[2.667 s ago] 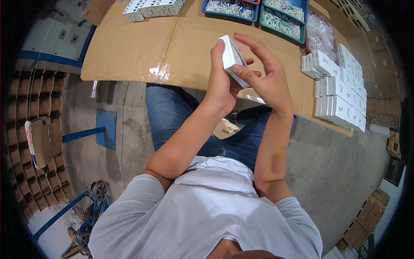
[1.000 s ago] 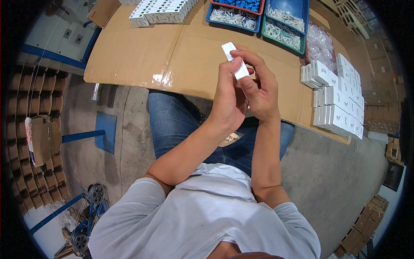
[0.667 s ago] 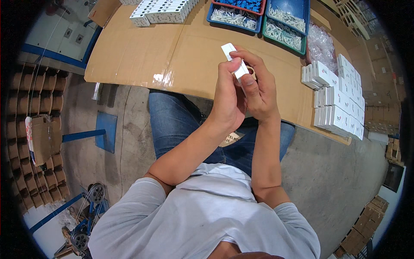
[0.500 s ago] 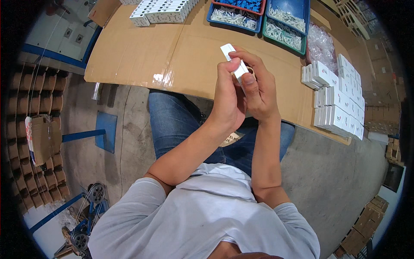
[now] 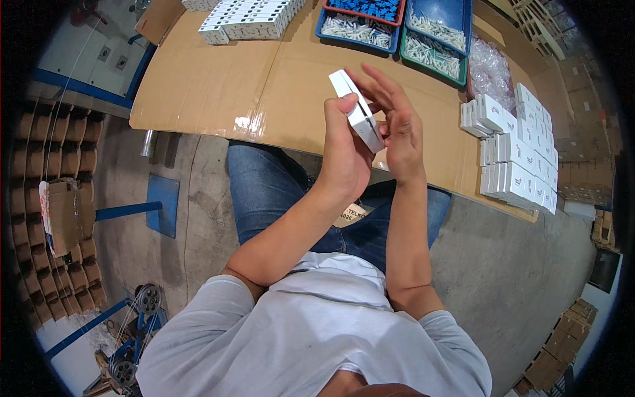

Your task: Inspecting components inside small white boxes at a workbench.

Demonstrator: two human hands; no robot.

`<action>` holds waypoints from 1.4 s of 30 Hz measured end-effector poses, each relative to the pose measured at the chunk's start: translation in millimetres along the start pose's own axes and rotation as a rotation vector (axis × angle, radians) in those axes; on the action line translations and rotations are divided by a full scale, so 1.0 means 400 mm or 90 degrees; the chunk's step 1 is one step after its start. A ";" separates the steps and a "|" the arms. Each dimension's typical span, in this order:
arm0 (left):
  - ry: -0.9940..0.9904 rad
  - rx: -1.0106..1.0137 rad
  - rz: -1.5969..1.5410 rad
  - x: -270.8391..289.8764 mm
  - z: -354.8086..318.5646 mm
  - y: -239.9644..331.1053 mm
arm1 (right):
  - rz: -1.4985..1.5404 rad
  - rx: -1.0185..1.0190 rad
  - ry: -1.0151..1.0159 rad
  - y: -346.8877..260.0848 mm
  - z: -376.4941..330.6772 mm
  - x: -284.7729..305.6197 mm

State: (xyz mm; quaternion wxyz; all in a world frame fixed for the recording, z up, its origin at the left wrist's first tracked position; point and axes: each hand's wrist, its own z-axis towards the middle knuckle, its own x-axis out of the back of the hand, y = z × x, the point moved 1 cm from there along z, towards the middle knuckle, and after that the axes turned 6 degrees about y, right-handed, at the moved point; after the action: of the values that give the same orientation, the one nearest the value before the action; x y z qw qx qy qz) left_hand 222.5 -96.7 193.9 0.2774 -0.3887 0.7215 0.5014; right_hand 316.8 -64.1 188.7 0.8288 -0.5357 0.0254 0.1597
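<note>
A small white box [image 5: 361, 118] is tilted in front of me above the near edge of the cardboard-covered table. My left hand [image 5: 346, 157] grips it, the thumb pressed on its near left side; the other left fingers are mostly hidden under it. A dark, narrow gap runs along the box's side. On the right, my right hand [image 5: 405, 139] has its fingers stretched out and apart, the longer ones reaching past the box's far right side. Its thumb area is close to the box's lower end; whether it touches there I cannot tell.
Stacked white boxes [image 5: 519, 169] stand at the table's right edge, beside a bin of clear plastic bags [image 5: 491, 76]. Trays at the back hold blue pieces [image 5: 370, 8] and white pieces [image 5: 433, 56]. Rows of white boxes [image 5: 251, 20] sit back left on the cardboard tabletop [image 5: 198, 86].
My right hand has let go of the white box, its fingers straightening and spreading to the right. The box has turned, showing more of its side, and stays in my left hand.
</note>
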 end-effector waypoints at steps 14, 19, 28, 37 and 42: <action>-0.263 -0.412 0.479 0.042 0.074 0.003 | -0.006 -0.178 -0.004 -0.073 0.006 0.046; -0.229 -0.346 0.347 0.029 0.070 0.026 | -0.047 -0.119 0.021 -0.062 0.005 0.054; -0.109 0.096 0.219 -0.008 0.022 0.063 | -0.320 0.052 -0.036 -0.077 0.010 0.038; -0.047 0.095 0.149 -0.023 -0.008 0.064 | -0.321 0.134 0.003 -0.055 0.009 0.030; -0.068 0.086 0.182 -0.037 -0.014 0.066 | -0.334 0.204 0.014 -0.040 0.009 0.030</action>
State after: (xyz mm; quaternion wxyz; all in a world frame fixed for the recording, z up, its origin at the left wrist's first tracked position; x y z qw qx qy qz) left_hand 208.4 -92.5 220.8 0.2666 -0.2357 0.7858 0.5059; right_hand 332.1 -64.1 201.6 0.9154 -0.3881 -0.0802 -0.0712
